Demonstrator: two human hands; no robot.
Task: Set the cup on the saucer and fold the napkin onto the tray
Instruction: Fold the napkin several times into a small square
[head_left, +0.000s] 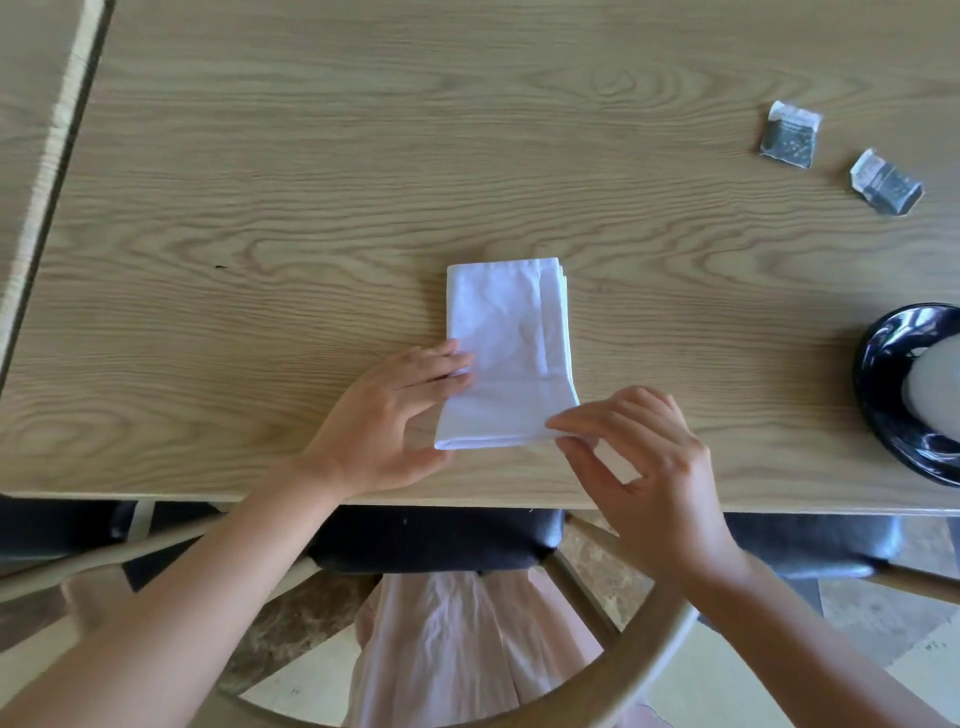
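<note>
A white cloth napkin (506, 332) lies folded into a long rectangle on the wooden table, near its front edge. My left hand (387, 421) rests flat against the napkin's left side, fingers on the cloth. My right hand (641, 457) pinches the napkin's near right corner between thumb and fingers. At the right edge of the view a white cup (935, 384) stands on a glossy black saucer (883, 364), both partly cut off. No tray is in view.
Two small dark tea-bag packets (789, 136) (887, 183) lie at the far right of the table (260, 182). A second tabletop adjoins on the left. A wooden chair with a dark seat (431, 535) sits below the table's front edge.
</note>
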